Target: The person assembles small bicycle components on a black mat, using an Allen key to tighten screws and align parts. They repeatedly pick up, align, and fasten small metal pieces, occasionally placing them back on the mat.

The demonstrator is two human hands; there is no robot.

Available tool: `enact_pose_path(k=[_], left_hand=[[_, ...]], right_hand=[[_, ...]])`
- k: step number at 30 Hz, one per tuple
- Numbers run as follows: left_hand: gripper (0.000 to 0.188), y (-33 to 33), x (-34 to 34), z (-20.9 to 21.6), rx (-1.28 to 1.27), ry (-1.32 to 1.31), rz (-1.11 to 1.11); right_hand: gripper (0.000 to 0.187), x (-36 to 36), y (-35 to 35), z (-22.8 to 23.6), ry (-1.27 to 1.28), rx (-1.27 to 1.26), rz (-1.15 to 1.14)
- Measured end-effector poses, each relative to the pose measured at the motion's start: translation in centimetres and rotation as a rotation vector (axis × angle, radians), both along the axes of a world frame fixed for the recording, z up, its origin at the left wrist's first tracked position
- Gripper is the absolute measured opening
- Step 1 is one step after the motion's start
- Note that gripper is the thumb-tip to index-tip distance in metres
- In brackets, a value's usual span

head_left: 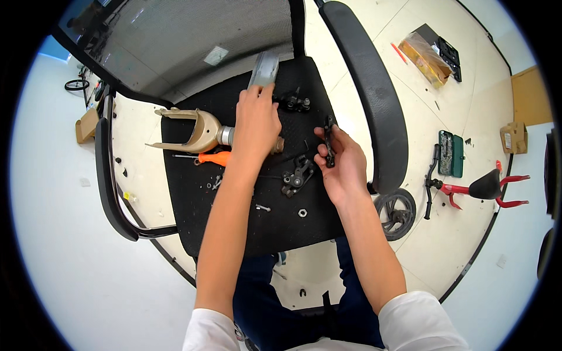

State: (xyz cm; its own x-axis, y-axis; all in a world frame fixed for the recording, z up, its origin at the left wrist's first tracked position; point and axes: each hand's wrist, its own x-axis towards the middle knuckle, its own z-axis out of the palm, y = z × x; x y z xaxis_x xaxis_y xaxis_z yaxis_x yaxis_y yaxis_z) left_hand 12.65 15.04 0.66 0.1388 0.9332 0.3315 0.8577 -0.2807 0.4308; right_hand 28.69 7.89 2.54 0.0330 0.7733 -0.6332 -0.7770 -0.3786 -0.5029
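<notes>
Right of the fork point(212, 131), the left hand point(257, 114) has its fingers around a clear packet point(266, 68) while, farther right, the right hand point(344, 161) pinches a black part point(329, 141), seemingly mid-handling, calling for steady grips.

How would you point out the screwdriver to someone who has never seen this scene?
Start at the black chair seat in the middle of the picture. On its left half lies a beige fork-shaped part; the screwdriver is just below it. Its bright orange handle sets it apart from its neighbours.
</notes>
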Motion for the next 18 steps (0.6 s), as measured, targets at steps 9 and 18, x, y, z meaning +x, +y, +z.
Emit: enact_pose_path(k=[9,18], left_hand=[[0.010,-1.3,0.6,2.3,-0.049,-0.142,-0.071],[0.024,-11.7,-2.2,2.1,-0.040,-0.884,0.240]], right_hand=[[0.017,1.4,0.5,-0.3,0.037,0.057,0.017],[0.015,-0.4,0.3,-0.3,-0.002,0.050,0.084]])
